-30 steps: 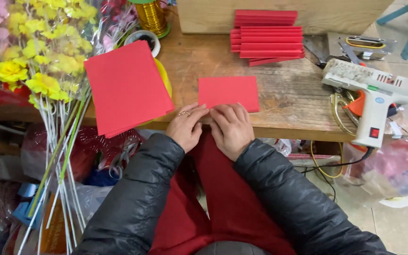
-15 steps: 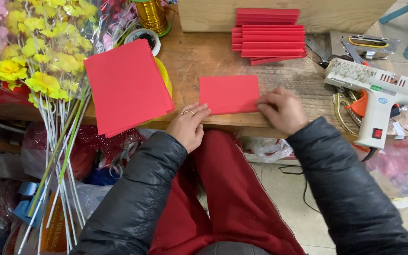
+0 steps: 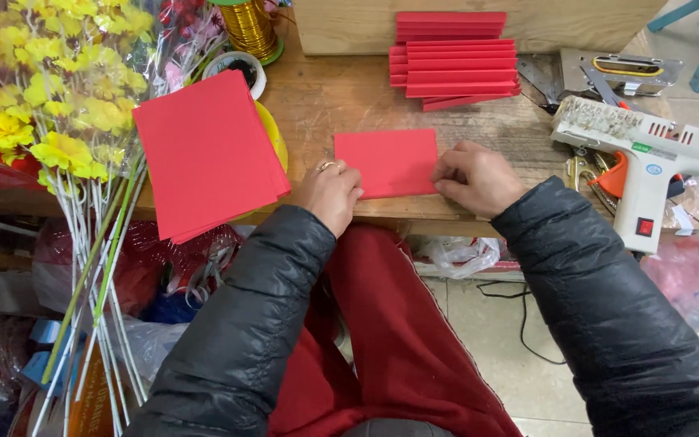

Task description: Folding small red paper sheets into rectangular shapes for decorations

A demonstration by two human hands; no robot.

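A folded red paper sheet (image 3: 387,160) lies near the front edge of the wooden table (image 3: 495,154). My left hand (image 3: 330,193), with a ring on one finger, presses its near left corner. At the sheet's right edge my right hand (image 3: 476,176) pinches the paper with its fingertips. Both hands are on the same sheet.
A stack of flat red sheets (image 3: 208,154) lies at the left, over a yellow disc. Folded red pieces (image 3: 455,61) are piled at the back. A white glue gun (image 3: 639,158) rests at the right, yellow artificial flowers (image 3: 66,97) stand at the left, gold wire spool (image 3: 251,26) behind.
My right hand slid from the sheet's near edge out to its right edge. My left hand moved up a little onto the near left corner. The sheet stayed in place.
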